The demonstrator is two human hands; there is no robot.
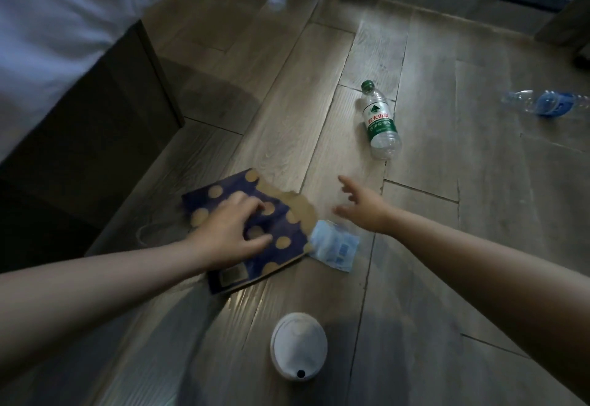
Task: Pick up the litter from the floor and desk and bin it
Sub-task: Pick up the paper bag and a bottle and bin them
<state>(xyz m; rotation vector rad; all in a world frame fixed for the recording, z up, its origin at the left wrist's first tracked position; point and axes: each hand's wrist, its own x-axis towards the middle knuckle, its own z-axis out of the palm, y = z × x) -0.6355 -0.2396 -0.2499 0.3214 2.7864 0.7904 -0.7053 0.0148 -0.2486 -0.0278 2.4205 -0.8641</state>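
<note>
Your left hand (228, 230) lies bent-fingered on the dotted paper bag (220, 190) on the floor (447, 246), grip unclear; your right hand (362, 209), spread wide and empty, hovers just right of it.

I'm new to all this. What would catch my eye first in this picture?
Two bare arms reach over a littered wooden floor: the left hand rests on a dark blue paper bag with tan dots, the right hand spread open beside it. Farther off lies a green-capped water bottle, a crushed bottle at the far right, and a white lidded cup sits nearest the camera.
</note>
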